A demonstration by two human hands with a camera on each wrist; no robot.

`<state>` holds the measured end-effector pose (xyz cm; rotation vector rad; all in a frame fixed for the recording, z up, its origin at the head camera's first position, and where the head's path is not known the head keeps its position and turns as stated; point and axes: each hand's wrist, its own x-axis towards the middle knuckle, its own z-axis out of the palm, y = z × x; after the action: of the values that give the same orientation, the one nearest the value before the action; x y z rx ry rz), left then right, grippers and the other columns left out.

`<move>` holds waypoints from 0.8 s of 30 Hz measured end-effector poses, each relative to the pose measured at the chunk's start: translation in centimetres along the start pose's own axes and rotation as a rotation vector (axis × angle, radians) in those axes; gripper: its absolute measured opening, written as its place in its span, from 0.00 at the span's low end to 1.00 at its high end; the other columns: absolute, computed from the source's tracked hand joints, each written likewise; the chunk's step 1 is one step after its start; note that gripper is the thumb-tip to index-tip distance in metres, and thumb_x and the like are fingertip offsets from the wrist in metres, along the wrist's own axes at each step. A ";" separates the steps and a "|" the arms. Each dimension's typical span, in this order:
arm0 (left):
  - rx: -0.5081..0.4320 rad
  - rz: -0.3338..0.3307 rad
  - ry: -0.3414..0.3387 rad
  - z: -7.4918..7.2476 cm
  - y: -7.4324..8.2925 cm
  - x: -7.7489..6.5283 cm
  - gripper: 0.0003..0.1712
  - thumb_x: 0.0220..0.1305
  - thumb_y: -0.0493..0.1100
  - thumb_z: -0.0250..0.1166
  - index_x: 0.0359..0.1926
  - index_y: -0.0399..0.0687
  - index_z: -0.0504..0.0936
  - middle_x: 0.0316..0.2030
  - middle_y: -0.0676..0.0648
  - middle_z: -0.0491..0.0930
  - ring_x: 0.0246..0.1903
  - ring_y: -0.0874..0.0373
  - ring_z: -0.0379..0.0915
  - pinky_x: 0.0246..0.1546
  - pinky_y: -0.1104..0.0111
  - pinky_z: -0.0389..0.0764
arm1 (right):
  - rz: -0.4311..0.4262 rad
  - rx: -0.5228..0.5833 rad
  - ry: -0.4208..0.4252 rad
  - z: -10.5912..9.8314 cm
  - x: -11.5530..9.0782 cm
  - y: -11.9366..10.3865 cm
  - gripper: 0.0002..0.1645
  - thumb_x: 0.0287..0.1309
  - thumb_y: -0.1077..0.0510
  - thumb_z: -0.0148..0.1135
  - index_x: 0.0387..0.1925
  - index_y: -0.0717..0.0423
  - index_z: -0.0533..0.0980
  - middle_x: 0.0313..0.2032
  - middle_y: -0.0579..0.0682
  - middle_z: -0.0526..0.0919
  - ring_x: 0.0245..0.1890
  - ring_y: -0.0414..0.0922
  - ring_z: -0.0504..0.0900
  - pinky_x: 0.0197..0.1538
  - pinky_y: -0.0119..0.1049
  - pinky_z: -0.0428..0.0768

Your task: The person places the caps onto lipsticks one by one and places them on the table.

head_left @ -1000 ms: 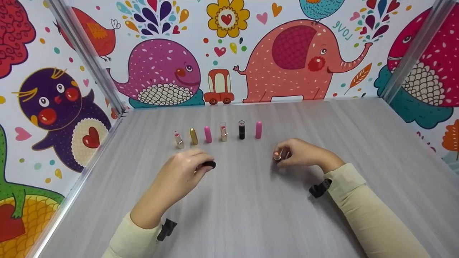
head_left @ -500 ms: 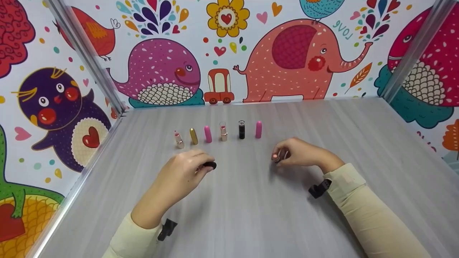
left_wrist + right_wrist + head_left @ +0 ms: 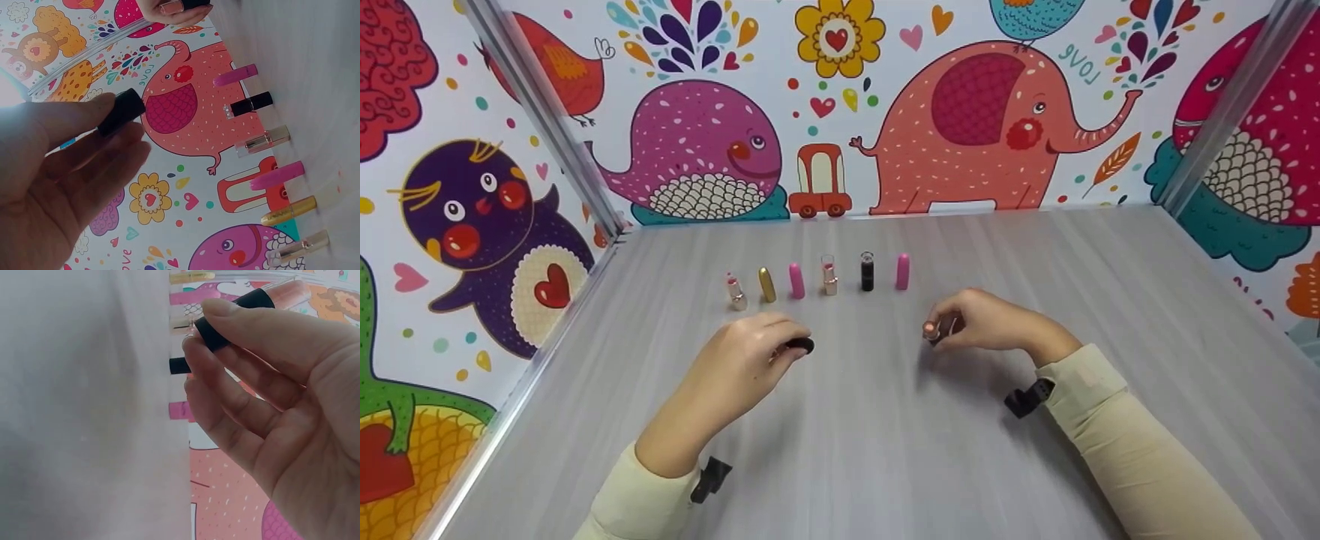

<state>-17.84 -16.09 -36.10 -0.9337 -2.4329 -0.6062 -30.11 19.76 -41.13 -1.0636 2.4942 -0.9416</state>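
My left hand [image 3: 735,367] pinches a small black lipstick cap [image 3: 122,112] between thumb and fingertips, above the table. Off to its right, my right hand [image 3: 990,321] holds a black lipstick [image 3: 253,304] with a bare pinkish tip, thumb on one side and fingers on the other. The cap and the lipstick are well apart. Beyond both hands several lipsticks stand upright in a row: a pale one [image 3: 737,295], a gold one [image 3: 766,286], a pink one [image 3: 796,282], a rose-gold one [image 3: 829,280], a black one [image 3: 867,274] and another pink one [image 3: 902,273].
The grey table [image 3: 855,450] runs back to a wall [image 3: 870,105] printed with cartoon animals. Printed panels also rise at the left and right, joined by metal corner posts [image 3: 540,112].
My right hand has shifted slightly left with the lipstick, whose tip has turned a little. The left hand keeps its place with the cap, and the row stands as before.
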 end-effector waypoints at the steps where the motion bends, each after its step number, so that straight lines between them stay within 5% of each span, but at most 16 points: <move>1: -0.004 0.001 0.001 0.0 0.0 0.0 0.09 0.60 0.32 0.79 0.41 0.41 0.91 0.36 0.48 0.88 0.36 0.56 0.85 0.40 0.64 0.88 | -0.019 -0.004 0.002 0.0 0.0 -0.2 0.12 0.57 0.68 0.78 0.43 0.58 0.88 0.36 0.43 0.88 0.37 0.41 0.85 0.43 0.33 0.85; 13: -0.014 0.004 0.003 0.0 -0.1 0.0 0.08 0.60 0.31 0.78 0.41 0.40 0.90 0.36 0.48 0.88 0.35 0.56 0.84 0.39 0.63 0.88 | -0.086 -0.055 0.002 0.0 -0.2 -2.7 0.13 0.56 0.66 0.80 0.42 0.52 0.88 0.35 0.39 0.88 0.36 0.38 0.86 0.44 0.43 0.87; 24: -0.004 -0.009 -0.007 -0.1 0.2 0.1 0.09 0.60 0.33 0.80 0.41 0.42 0.91 0.36 0.49 0.88 0.36 0.55 0.85 0.40 0.64 0.89 | -0.112 -0.078 0.001 0.1 -0.3 -3.9 0.13 0.56 0.65 0.81 0.42 0.48 0.88 0.36 0.38 0.88 0.36 0.37 0.86 0.40 0.36 0.86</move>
<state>-17.79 -15.94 -35.93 -0.9285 -2.4442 -0.6114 -27.78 17.94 -38.64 -1.2391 2.5130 -0.8806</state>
